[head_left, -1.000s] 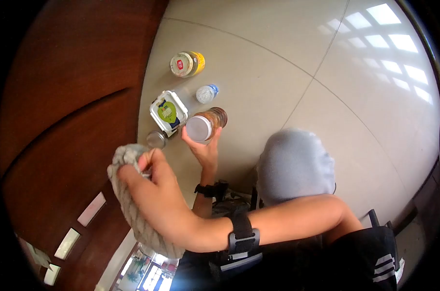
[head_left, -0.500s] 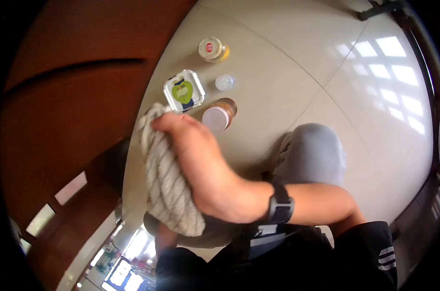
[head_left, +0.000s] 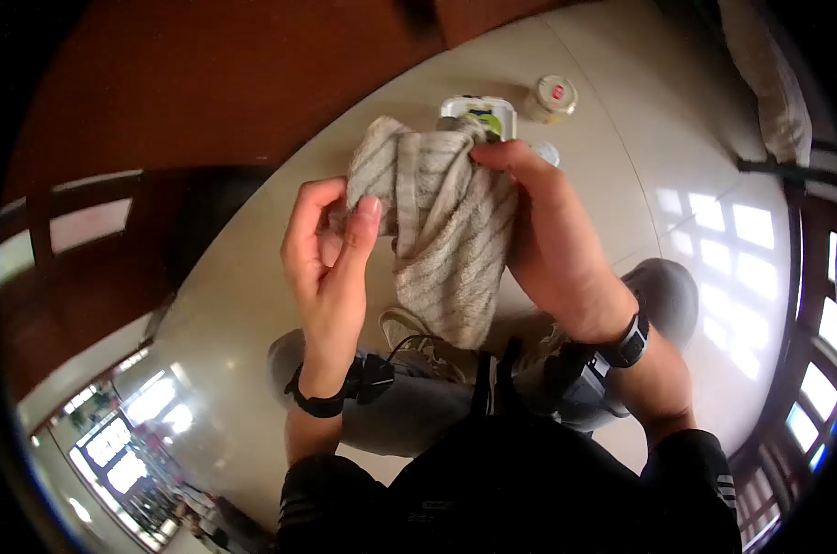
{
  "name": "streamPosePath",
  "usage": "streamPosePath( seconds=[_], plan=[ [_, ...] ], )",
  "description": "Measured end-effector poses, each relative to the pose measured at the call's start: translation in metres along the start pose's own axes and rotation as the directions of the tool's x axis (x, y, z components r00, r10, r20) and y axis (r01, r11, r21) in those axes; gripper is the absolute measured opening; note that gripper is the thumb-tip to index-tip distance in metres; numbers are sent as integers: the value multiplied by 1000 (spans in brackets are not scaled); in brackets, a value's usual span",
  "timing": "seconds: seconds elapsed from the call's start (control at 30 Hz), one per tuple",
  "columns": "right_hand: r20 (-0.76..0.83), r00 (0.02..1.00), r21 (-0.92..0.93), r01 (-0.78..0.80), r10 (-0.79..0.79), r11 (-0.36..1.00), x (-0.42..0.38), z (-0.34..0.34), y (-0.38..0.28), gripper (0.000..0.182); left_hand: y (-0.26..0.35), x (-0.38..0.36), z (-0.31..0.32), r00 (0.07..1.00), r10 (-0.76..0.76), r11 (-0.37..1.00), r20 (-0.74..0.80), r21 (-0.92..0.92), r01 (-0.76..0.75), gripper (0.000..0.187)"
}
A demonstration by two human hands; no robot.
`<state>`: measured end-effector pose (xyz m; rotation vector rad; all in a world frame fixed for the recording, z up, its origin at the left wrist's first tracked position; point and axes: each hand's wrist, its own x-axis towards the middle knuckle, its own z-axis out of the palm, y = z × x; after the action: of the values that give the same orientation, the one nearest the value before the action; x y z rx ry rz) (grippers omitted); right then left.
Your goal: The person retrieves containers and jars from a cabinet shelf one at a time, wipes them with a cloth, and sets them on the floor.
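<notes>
A grey striped cloth (head_left: 455,240) hangs between my two hands, above the floor. My left hand (head_left: 331,249) has its thumb and fingers at the cloth's left edge, pinching it. At the upper right of the cloth, my right hand (head_left: 557,240) grips it with the thumb on top; its other fingers are hidden behind the cloth. Just beyond the cloth is a white-rimmed box (head_left: 502,109) with a green label, partly covered by it.
A lidded jar (head_left: 553,96) stands on the tiled floor (head_left: 612,203) beside the box. A clear small container (head_left: 547,152) shows past my right hand. Brown wooden furniture (head_left: 206,83) fills the upper left. My knees and shoes are below the cloth.
The view has turned, so the floor items now appear further right. My left hand has come up to the cloth's left edge, and the cloth is now spread between both hands.
</notes>
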<state>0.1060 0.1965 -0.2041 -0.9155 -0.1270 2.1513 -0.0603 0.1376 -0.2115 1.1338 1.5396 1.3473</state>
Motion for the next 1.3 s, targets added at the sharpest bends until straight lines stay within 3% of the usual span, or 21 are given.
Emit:
streamPosePath(
  seconds=[0.17,0.23,0.3,0.37,0.53,0.63,0.73,0.8,0.83,0.87,0.9,0.93,1.0,1.1,1.27,1.3],
  plan=[
    [17,998,-260,65,-63,963,21,-4,34,16,1,1,-33,935,289,944,-208,222,-242,18],
    [113,992,-350,90,-53,932,25,-8,40,16,3,-1,-40,891,345,938,-294,98,-331,17],
    [204,963,-528,258,-174,809,28,-9,43,15,2,-2,-49,847,391,915,-360,59,-398,17],
    [156,977,-488,207,-148,848,30,-3,36,15,1,-1,-60,804,436,895,-405,100,-435,17],
    [61,955,-456,287,-292,843,31,1,21,11,9,0,-69,752,365,906,-549,25,-422,20],
    [0,914,-501,350,-405,792,28,-3,25,14,12,1,-68,736,399,903,-546,94,-419,18],
    [-119,814,-358,499,-569,789,29,0,34,20,13,-1,-64,739,428,900,-520,166,-404,17],
    [125,766,-531,589,-631,609,26,0,38,24,14,-3,-56,774,414,905,-480,124,-407,18],
    [248,735,-594,630,-631,500,23,2,40,27,15,-4,-53,791,404,909,-459,104,-404,18],
    [351,827,-592,559,-438,580,14,7,39,32,13,-5,-53,826,386,917,-411,71,-394,19],
    [436,842,-611,536,-318,582,15,8,44,42,12,-5,-52,841,392,912,-372,35,-410,20],
    [404,891,-649,438,-206,622,8,12,47,60,10,-4,-51,855,399,906,-332,-3,-424,20],
    [382,909,-704,404,-168,584,8,5,56,68,12,-7,-52,891,404,906,-206,-44,-421,26],
    [363,918,-777,392,-158,493,14,-6,58,71,10,-11,-67,939,313,894,-144,-290,-343,32],
    [477,862,-814,507,-172,284,9,-4,46,65,18,-17,-70,945,276,772,-176,-544,-327,32],
    [468,880,-812,462,-77,357,9,-3,44,62,17,-17,-72,937,332,768,-108,-545,-336,32]
  ],
)
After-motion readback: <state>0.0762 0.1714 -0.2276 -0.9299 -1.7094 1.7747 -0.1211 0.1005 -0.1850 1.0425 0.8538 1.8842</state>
